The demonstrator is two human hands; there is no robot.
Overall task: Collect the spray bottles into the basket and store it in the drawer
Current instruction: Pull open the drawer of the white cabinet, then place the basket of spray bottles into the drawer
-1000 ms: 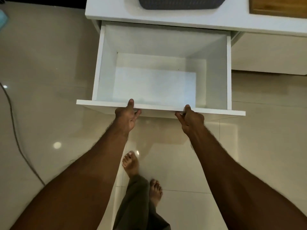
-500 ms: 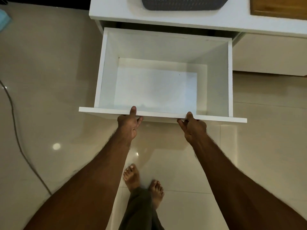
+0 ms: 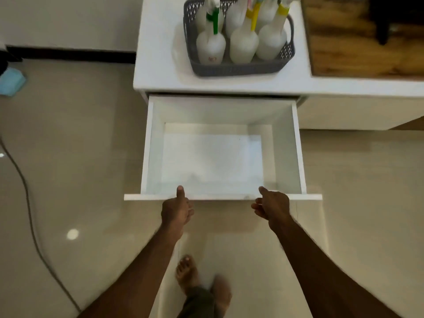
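A grey perforated basket (image 3: 238, 67) stands on the white cabinet top (image 3: 160, 72), filled with several translucent spray bottles (image 3: 211, 47) that have green and yellow triggers. Below it, the white drawer (image 3: 296, 145) is pulled far out and holds nothing. My left hand (image 3: 175, 210) holds the drawer's front panel left of centre, thumb lying over its top edge. My right hand (image 3: 273, 205) holds the same panel right of centre, thumb tip on the edge and fingers curled below.
A wooden board (image 3: 358, 49) lies on the counter right of the basket. A dark cable (image 3: 29, 214) runs across the glossy tiled floor at left, and a light blue object (image 3: 10, 83) sits at far left. My bare feet (image 3: 187, 271) stand just behind the drawer.
The drawer has slid farther out toward me with both hands on its front. The view has tilted up, so the basket with its bottles now shows fully.
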